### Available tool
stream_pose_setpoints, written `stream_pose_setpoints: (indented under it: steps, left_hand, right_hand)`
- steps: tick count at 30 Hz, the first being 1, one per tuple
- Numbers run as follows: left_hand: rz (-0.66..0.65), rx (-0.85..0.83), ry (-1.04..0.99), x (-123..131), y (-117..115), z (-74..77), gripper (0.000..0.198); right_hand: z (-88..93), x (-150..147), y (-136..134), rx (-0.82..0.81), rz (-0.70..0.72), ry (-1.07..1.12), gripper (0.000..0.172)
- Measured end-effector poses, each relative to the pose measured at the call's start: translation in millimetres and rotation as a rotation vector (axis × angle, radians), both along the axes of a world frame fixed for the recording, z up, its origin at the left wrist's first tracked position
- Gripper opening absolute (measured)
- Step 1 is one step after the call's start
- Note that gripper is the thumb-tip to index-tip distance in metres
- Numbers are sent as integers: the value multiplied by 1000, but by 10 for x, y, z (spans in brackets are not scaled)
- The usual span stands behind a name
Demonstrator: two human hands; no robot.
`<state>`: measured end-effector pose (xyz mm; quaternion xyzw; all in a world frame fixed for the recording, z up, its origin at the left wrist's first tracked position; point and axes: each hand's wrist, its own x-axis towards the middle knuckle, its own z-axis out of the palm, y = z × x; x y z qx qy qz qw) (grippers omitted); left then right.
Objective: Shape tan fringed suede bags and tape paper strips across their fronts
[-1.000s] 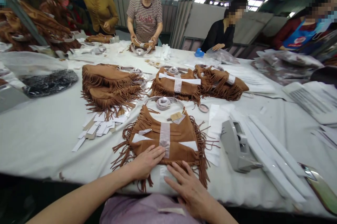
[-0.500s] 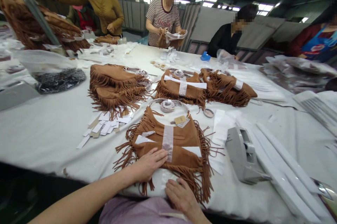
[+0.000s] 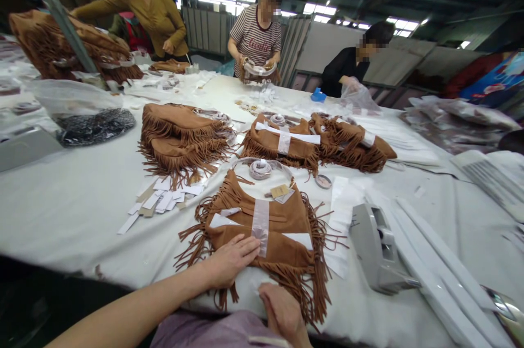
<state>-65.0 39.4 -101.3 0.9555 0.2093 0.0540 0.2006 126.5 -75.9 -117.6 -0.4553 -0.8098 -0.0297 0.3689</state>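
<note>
A brown fringed suede handbag (image 3: 278, 222) lies in front of me on the white-covered table. A translucent strip (image 3: 261, 217) runs down its middle, over a white paper band (image 3: 298, 240) that shows at both sides. My left hand (image 3: 232, 261) rests flat on the bag's lower part, fingertips at the strip. Just below the bag's bottom edge, my right hand (image 3: 281, 307) is closed, fingertips pinched at the strip's faint lower end. Tags (image 3: 280, 192) and a coiled strap (image 3: 260, 169) lie at the bag's top.
Several similar fringed bags (image 3: 282, 143) lie behind. Paper slips (image 3: 161, 198) are at the left. A grey tape dispenser (image 3: 379, 250) and long white strips (image 3: 442, 266) are at the right. Co-workers (image 3: 256, 37) stand across the table.
My right hand has gone from lying with fingers spread by the bag's lower edge to a closed pinch, slightly lower. My left hand stays on the bag. The view has tilted slightly.
</note>
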Motion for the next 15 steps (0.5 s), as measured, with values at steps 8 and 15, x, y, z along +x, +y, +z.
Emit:
stream_pose_setpoints:
  steps: [8,15]
  left_hand:
    - [-12,13,31,11,3,-6,89]
    - [11,19,28,19,-10,-11,88]
  right_hand:
    - [100,-106,68,-28,118,-160,33]
    - [19,-96,67,38,134,-2,36]
